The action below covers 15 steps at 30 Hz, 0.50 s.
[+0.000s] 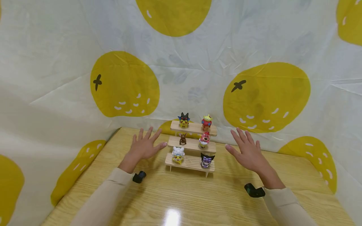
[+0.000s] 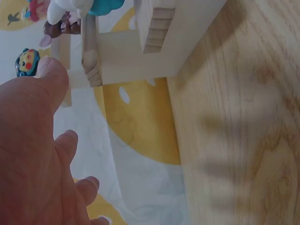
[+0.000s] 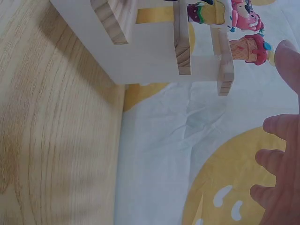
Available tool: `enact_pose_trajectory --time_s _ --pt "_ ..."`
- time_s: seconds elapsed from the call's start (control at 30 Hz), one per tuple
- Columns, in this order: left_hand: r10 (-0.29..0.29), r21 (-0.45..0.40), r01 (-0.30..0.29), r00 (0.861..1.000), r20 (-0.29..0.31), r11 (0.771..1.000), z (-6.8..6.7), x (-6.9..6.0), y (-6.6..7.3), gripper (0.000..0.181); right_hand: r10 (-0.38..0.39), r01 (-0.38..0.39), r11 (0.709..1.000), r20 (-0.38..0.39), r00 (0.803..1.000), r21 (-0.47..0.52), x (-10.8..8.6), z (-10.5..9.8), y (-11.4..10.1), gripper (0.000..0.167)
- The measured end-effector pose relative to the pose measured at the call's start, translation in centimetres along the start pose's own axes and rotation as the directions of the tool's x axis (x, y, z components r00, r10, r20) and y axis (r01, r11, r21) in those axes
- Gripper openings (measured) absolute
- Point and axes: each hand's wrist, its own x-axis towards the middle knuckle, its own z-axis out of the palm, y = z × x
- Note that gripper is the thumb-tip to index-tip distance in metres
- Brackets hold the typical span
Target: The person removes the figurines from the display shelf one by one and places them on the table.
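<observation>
A three-tier wooden stand holds several small figures, two on each tier. On top are a black-eared yellow figure and a red one with a yellow cap. The middle tier has a brown figure and a pink-and-white one; the bottom has a white-hooded figure and a black-and-purple one. My left hand is spread to the left of the stand, my right hand spread to its right. Both hands are empty, apart from the stand.
The wooden table spreads around the stand. Behind it and at both sides hangs a white cloth with yellow fruit shapes. Black straps or mounts are at both wrists.
</observation>
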Motion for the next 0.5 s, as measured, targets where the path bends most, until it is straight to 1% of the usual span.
enact_pose_trajectory --time_s 0.13,0.3,0.4,0.5 --pt "0.01 -0.026 -0.01 1.0 0.022 1.0 0.5 0.4 0.0 0.077 -0.007 0.007 1.0 -0.006 1.0 0.017 0.3 0.1 -0.2 0.084" --pt "0.038 -0.092 -0.036 0.999 0.028 0.995 1.2 0.7 -0.1 0.076 -0.014 0.014 0.998 -0.013 1.0 0.053 0.6 0.1 -0.5 0.084" --pt "0.059 -0.144 -0.054 0.998 0.029 0.988 1.5 1.0 -0.1 0.076 -0.016 0.017 0.998 -0.013 1.0 0.067 0.8 0.0 -0.6 0.084" --pt "0.084 -0.211 -0.077 0.996 0.026 0.974 1.6 1.2 -0.1 0.077 -0.026 0.027 0.996 -0.017 1.0 0.087 1.0 -0.1 -0.7 0.083"
